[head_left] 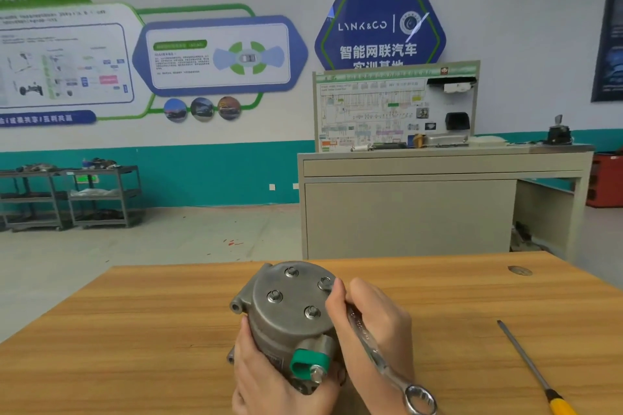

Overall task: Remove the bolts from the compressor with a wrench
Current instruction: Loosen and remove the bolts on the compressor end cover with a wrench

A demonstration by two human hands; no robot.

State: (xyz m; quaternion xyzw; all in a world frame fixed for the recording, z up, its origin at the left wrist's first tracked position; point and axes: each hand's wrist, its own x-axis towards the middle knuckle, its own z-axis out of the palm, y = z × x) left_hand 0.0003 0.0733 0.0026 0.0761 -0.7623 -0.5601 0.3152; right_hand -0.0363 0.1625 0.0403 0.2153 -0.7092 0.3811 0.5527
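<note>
- The compressor (290, 317), a grey metal unit, stands on end on the wooden table (135, 330), near its front edge, round end cover facing up.
- Four bolts are seated in the cover: far (291, 272), left (274, 296), near (312, 312) and right (325, 283).
- A green connector (308, 362) sits on the near side of the housing.
- The left hand (269, 377) is wrapped around the lower left of the housing, clamped on it.
- The right hand (371, 320) is closed around the shank of a combination wrench (381, 354); the far end meets the right bolt, hidden by fingertips; the ring end points toward the camera.
- A yellow-handled screwdriver (532, 367) lies on the table, well apart to the right.
</note>
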